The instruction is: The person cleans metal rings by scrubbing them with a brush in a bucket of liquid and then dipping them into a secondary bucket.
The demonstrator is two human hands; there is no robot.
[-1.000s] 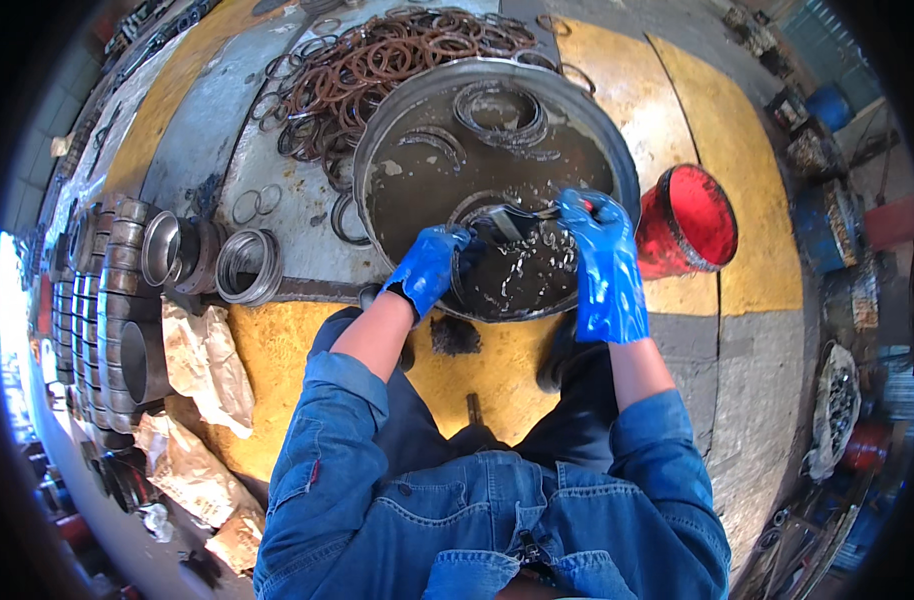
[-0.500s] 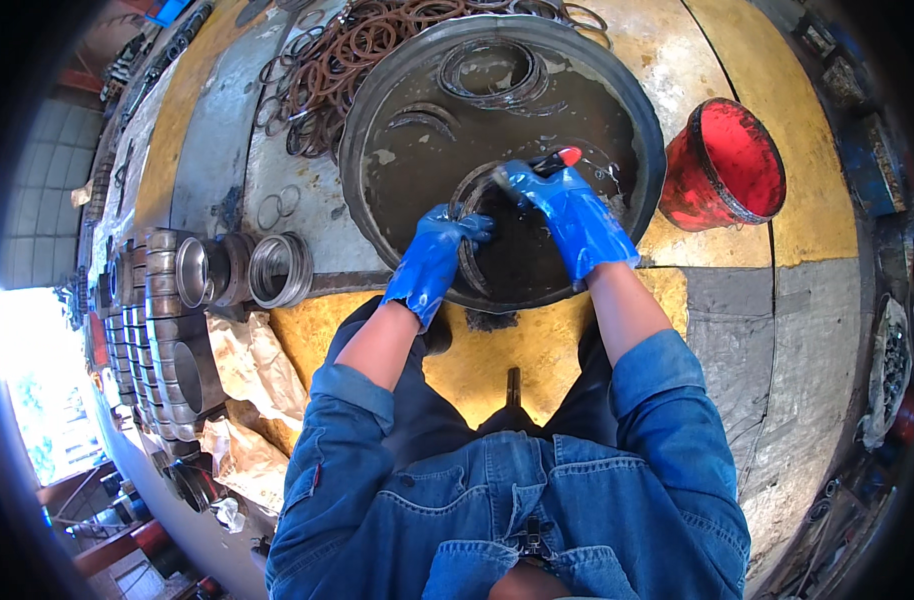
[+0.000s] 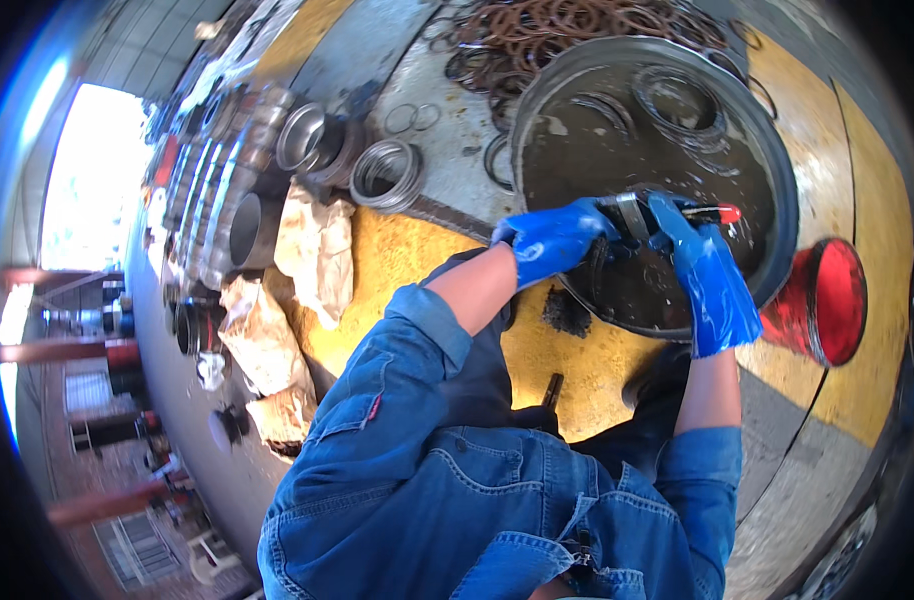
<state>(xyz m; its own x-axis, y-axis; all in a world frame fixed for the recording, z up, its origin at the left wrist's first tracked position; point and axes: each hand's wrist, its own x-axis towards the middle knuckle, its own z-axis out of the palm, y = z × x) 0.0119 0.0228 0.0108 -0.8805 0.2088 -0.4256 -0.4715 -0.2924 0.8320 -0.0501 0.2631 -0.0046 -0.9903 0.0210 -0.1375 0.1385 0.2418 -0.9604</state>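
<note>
Brush (image 3: 632,214) at two o'clock over the tub (image 3: 783,195), gripped by the fingers of the right hand (image 3: 687,240); left hand (image 3: 559,240) fingers closed on a dark ring (image 3: 597,268). Judgement: hold ring steady, stroke along its curve. Brush: flat metal band, red-tipped handle. Tub: round, metal; liquid (image 3: 567,170) murky.

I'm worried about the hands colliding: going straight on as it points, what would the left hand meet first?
Probably the brush in the right hand, though depth is unclear and the left hand may be touching it.
</note>
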